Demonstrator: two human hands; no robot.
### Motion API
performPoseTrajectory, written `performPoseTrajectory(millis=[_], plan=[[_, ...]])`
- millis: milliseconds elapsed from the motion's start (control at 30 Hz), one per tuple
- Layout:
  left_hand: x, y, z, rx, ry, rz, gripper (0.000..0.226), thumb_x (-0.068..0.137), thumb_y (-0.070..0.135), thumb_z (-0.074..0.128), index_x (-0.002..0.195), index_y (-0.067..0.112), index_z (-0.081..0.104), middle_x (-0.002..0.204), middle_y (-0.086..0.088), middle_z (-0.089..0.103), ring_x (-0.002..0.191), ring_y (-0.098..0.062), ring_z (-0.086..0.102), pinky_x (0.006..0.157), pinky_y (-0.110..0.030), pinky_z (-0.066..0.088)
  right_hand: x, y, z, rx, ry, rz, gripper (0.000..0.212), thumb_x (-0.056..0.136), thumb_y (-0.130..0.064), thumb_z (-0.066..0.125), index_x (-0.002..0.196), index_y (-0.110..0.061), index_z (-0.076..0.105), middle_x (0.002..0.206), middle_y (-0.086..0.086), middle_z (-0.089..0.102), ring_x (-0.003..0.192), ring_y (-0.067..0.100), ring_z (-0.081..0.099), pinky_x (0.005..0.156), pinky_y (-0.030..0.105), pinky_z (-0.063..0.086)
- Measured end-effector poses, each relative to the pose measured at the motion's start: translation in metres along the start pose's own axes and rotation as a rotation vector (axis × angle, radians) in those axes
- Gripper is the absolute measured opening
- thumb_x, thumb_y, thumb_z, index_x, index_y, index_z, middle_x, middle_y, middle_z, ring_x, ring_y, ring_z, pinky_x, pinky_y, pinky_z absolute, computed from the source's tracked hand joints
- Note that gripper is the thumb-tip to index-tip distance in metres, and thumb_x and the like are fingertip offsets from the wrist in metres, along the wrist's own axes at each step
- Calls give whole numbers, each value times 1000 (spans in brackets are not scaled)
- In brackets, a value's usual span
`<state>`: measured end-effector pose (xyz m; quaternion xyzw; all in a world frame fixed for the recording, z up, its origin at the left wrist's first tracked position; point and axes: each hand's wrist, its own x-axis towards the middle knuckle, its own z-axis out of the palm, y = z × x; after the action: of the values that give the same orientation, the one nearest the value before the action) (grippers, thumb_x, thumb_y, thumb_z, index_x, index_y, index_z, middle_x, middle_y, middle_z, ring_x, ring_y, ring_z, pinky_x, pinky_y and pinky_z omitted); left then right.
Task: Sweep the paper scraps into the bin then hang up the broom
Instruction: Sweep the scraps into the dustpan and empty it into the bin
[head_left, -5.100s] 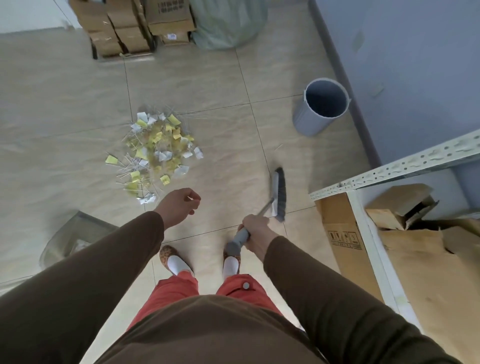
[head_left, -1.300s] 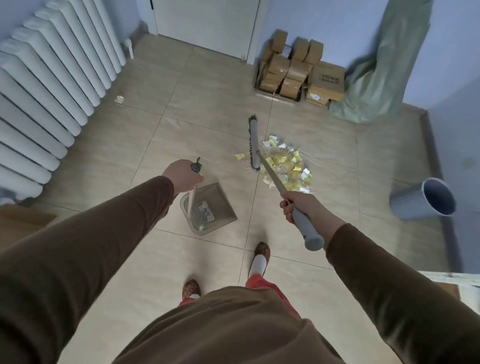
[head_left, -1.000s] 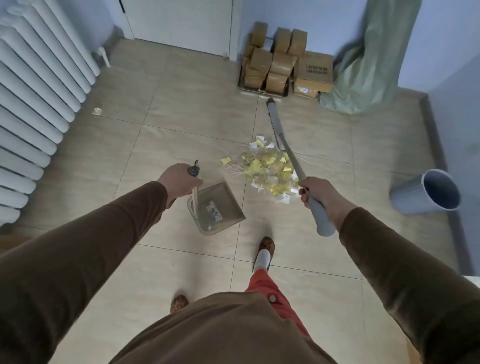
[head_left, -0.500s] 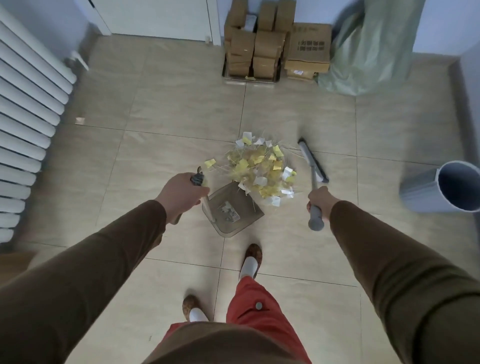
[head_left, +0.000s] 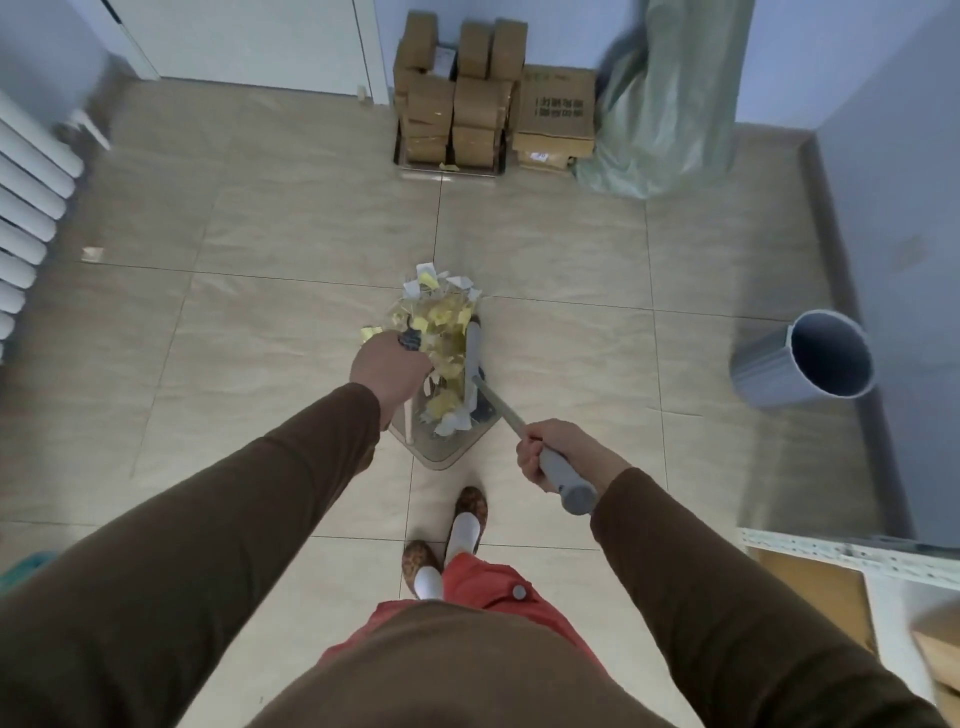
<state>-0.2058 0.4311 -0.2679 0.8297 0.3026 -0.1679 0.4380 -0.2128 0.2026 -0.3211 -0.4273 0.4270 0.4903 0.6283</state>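
A heap of yellow and white paper scraps (head_left: 440, 317) lies on the tiled floor, partly spilling into a clear dustpan (head_left: 447, 449). My left hand (head_left: 387, 371) is shut on the dustpan's upright handle. My right hand (head_left: 550, 452) grips the grey broom (head_left: 472, 345) by its handle, and the broom head presses against the right side of the heap. The grey round bin (head_left: 810, 358) lies tipped on the floor at the right, near the wall, well apart from the heap.
Stacked cardboard boxes (head_left: 467, 98) and a green sack (head_left: 660, 104) stand against the far wall. A white radiator (head_left: 26, 218) lines the left wall. A metal shelf (head_left: 852, 556) with cardboard is at the lower right. One stray scrap (head_left: 92, 253) lies near the radiator.
The broom head has swung in from the heap's right side and pushed scraps toward me into the dustpan. My left hand has moved the dustpan up against the heap.
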Motion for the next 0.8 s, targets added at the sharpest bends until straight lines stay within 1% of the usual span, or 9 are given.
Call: performPoseTrajectory(millis=[100, 233, 367, 433, 567, 633, 700, 767, 800], plan=[[-9, -9, 6, -119, 56, -67, 21, 76, 3, 51, 62, 13, 38, 64, -8, 42, 61, -23, 39, 54, -30, 30, -24, 17, 4, 207, -82, 29, 23, 102, -13, 36, 79, -11, 41, 62, -4, 35, 30, 4, 38, 29, 14, 36], [-18, -15, 12, -205, 98, -127, 21, 76, 4, 53, 63, 12, 38, 64, -9, 41, 61, -23, 37, 53, -30, 27, -46, 24, 1, 357, -114, 24, 25, 101, -14, 37, 77, -10, 43, 52, -1, 42, 28, 5, 41, 28, 15, 37], [-19, -6, 25, -316, 157, -168, 15, 74, 5, 53, 66, 11, 42, 69, -11, 41, 64, -23, 35, 56, -32, 28, -51, 9, -3, 415, -105, -25, 23, 100, -13, 37, 77, -12, 42, 54, -2, 40, 29, 5, 42, 29, 15, 39], [-14, 0, 30, -354, 172, -183, 13, 73, 8, 54, 67, 12, 43, 70, -11, 42, 65, -22, 37, 56, -32, 29, -47, -4, -6, 391, -88, -49, 21, 98, -11, 37, 77, -13, 41, 55, -3, 38, 29, 6, 41, 29, 16, 38], [3, 18, 47, -416, 208, -218, 11, 67, 20, 57, 67, 14, 47, 70, -11, 49, 66, -22, 43, 62, -36, 36, -39, -53, -22, 150, 1, -137, 16, 94, -7, 35, 80, -14, 39, 49, -2, 40, 28, 7, 39, 30, 16, 38], [10, 27, 58, -447, 218, -248, 14, 66, 23, 60, 72, 13, 51, 71, -9, 53, 65, -22, 46, 62, -36, 39, -34, -88, -32, -28, 61, -200, 13, 96, -7, 37, 84, -12, 40, 56, 1, 40, 30, 7, 38, 31, 16, 36], [16, 36, 67, -488, 194, -287, 27, 59, 28, 63, 78, 13, 54, 76, -9, 56, 66, -23, 49, 64, -35, 41, -16, -130, -43, -247, 113, -292, 6, 96, -7, 38, 96, -11, 43, 63, 5, 40, 32, 8, 38, 34, 16, 35], [22, 43, 76, -559, 172, -324, 42, 52, 36, 68, 87, 14, 56, 82, -9, 57, 72, -25, 52, 69, -38, 45, 7, -178, -47, -469, 137, -346, 17, 96, -9, 44, 113, -11, 43, 68, 7, 43, 36, 8, 41, 35, 18, 38], [23, 48, 79, -591, 179, -340, 46, 53, 39, 72, 91, 16, 57, 85, -8, 58, 74, -25, 53, 73, -39, 48, 19, -201, -46, -573, 146, -361, 23, 95, -9, 46, 118, -11, 40, 69, 8, 45, 39, 9, 43, 37, 19, 40]])
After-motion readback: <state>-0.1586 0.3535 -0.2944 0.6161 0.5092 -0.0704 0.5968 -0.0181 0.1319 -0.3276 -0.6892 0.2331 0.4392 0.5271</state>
